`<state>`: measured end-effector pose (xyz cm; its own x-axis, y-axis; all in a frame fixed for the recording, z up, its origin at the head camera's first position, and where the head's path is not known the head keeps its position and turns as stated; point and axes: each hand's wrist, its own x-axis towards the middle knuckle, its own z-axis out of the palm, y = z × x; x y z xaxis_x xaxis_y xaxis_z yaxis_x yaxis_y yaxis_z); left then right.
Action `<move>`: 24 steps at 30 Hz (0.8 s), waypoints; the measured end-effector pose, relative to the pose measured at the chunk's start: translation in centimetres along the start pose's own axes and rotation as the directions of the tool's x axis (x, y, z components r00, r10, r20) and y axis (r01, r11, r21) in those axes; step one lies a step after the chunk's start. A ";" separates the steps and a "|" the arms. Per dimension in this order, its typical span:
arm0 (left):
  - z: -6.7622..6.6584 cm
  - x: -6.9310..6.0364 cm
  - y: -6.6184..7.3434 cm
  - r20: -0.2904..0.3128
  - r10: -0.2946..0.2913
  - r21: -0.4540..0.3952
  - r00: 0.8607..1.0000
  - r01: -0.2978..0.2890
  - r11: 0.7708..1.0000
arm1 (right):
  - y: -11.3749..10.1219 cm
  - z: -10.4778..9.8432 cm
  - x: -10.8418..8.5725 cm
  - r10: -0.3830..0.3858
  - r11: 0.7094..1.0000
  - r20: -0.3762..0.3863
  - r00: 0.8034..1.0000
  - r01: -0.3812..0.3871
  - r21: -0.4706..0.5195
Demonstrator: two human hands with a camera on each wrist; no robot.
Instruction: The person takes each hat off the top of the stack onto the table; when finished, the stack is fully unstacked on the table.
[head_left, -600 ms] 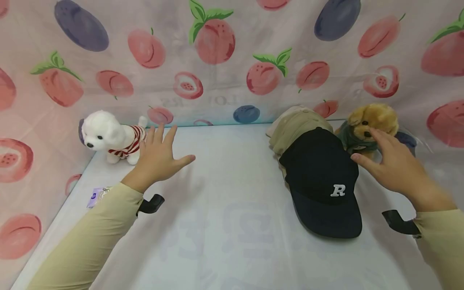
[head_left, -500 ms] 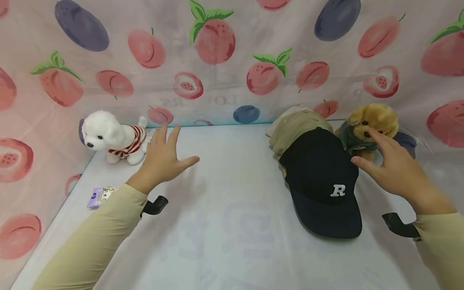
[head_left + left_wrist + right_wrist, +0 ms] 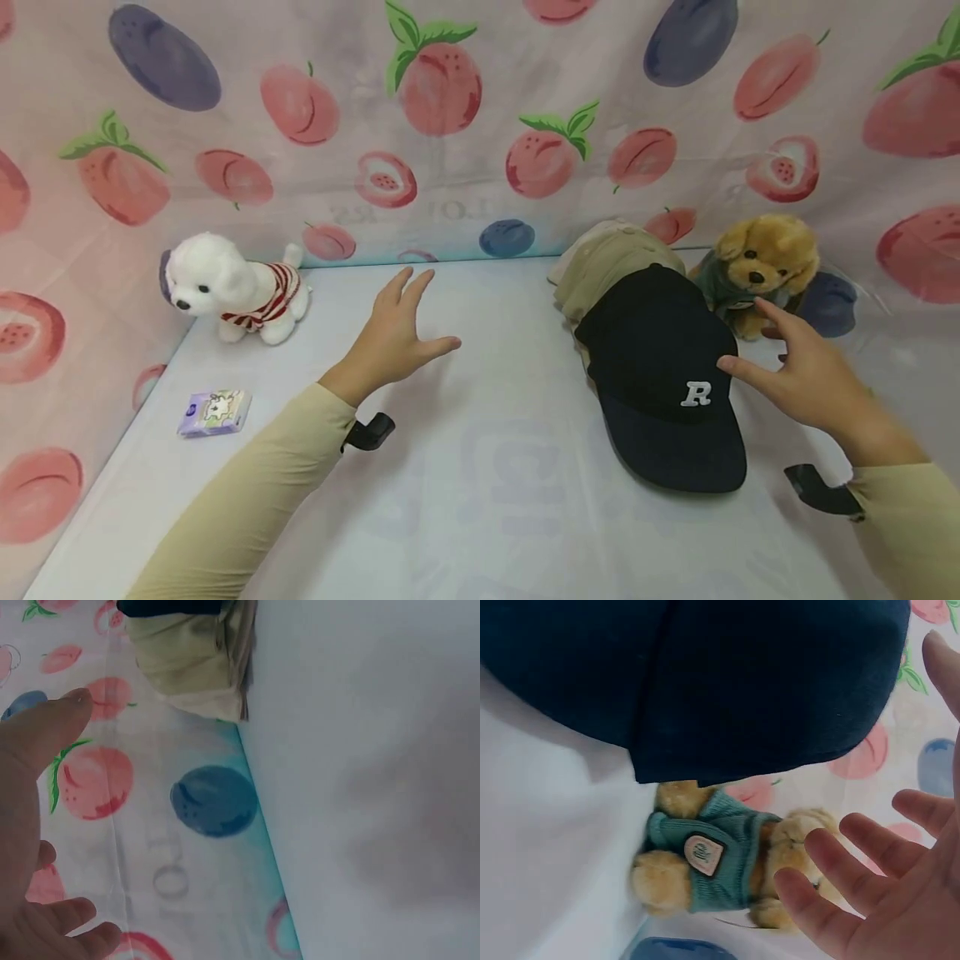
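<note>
My left hand (image 3: 384,348) hovers over the white table with its fingers spread, between the white plush dog (image 3: 217,279) and the caps. The dog wears a red-striped shirt. My right hand (image 3: 813,387) is held at the right side of a black cap (image 3: 652,333) marked with a white R, its fingers extended and nothing in its grip. Behind and partly under the black cap are several beige caps (image 3: 611,258), stacked. A golden plush dog (image 3: 720,855) in a green sweater sits behind my right hand. In the right wrist view, the black cap looms above that hand's fingers.
A purple tissue pack (image 3: 214,413) lies at the left of the table (image 3: 480,500). A fruit-print curtain (image 3: 465,183) rises behind and along the left side. The caps stand close against it at the back.
My left hand has moved right, away from the white plush dog, uncovering the tissue pack. My right hand has shifted slightly down, so the golden dog's face shows. The caps stay put.
</note>
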<state>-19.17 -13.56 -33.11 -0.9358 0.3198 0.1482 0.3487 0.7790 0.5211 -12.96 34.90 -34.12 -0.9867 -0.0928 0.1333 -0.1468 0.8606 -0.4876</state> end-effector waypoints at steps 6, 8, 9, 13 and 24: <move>1.5 0.9 1.6 -0.003 0.068 -0.055 0.998 -0.068 0.996 | 0.7 1.1 -0.7 -0.020 0.999 -0.010 1.000 0.020 0.038; 2.0 1.2 2.2 0.002 0.087 -0.072 0.996 -0.087 0.994 | 1.0 1.4 -1.0 -0.029 0.998 -0.015 0.999 0.030 0.052; 2.3 1.4 2.5 0.004 0.096 -0.078 0.995 -0.096 0.992 | 1.1 1.6 -1.1 -0.032 0.998 -0.012 0.999 0.032 0.057; 3.3 2.2 3.7 0.016 0.137 -0.113 0.990 -0.135 0.984 | 1.6 2.1 -1.5 -0.026 0.996 0.004 1.000 0.025 0.086; 6.5 4.1 7.4 0.081 0.277 -0.169 0.957 -0.261 0.951 | 2.0 3.3 -2.1 0.010 0.993 0.058 0.998 -0.017 0.120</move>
<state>-20.05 -2.98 -34.07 -0.7952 0.5658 0.2179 0.5669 0.5663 0.5983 -11.41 35.19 -38.20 -0.9905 -0.1130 0.0778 -0.1371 0.7961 -0.5895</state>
